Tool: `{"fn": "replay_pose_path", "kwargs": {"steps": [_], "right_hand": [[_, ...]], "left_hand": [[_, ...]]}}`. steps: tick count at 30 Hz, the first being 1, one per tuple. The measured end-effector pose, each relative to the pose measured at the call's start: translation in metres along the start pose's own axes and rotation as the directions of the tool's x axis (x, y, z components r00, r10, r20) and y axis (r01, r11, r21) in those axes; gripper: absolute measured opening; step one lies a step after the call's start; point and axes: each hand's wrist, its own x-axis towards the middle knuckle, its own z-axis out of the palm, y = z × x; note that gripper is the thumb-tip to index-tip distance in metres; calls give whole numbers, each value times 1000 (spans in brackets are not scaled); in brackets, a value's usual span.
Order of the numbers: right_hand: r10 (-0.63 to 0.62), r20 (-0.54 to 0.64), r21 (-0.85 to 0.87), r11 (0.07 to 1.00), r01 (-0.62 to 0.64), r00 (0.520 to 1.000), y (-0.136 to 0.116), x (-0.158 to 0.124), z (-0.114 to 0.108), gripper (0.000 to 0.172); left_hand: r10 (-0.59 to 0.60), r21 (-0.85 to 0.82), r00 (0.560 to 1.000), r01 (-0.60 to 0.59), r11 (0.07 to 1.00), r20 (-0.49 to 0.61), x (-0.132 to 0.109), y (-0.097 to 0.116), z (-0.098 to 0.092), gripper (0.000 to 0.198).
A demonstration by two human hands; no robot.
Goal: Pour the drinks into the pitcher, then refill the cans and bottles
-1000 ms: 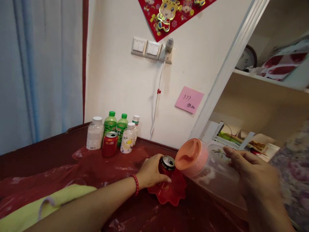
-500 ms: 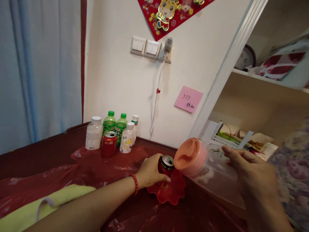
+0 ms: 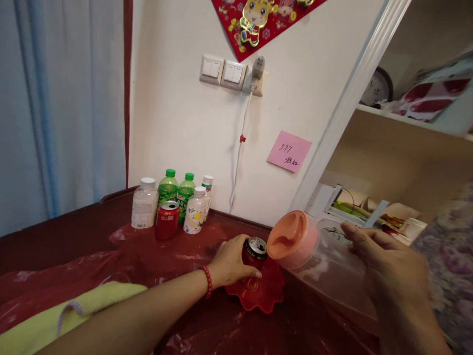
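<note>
Left hand (image 3: pixel 232 261): fingers curled round can (image 3: pixel 257 245), thumb in front; can stands at red dish (image 3: pixel 264 295). Right hand (image 3: pixel 395 276): fingers clasping tilted jug (image 3: pixel 328 271), orange lid (image 3: pixel 290 237) beside can rim; contact unclear.

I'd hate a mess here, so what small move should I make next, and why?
I'd perhaps ease the pitcher slightly left, bringing its orange lid over the can: your right hand holds it tilted, the lid's edge looks beside the can's rim, and your left hand grips the can. Whether anything flows, I can't tell.
</note>
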Motion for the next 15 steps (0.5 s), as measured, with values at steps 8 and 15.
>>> {"fn": "replay_pose_path", "kwargs": {"steps": [8,15], "right_hand": [[-38,3,-8,999,38,999,-6,-4,0,76],[-55,12,-45,997,56,998,-4,-2,-1,73]], "left_hand": [[-9,-5,1000,9,1000,2,-1,1,-1,80],[-9,-3,1000,9,1000,10,-1,2,0,79]]}}
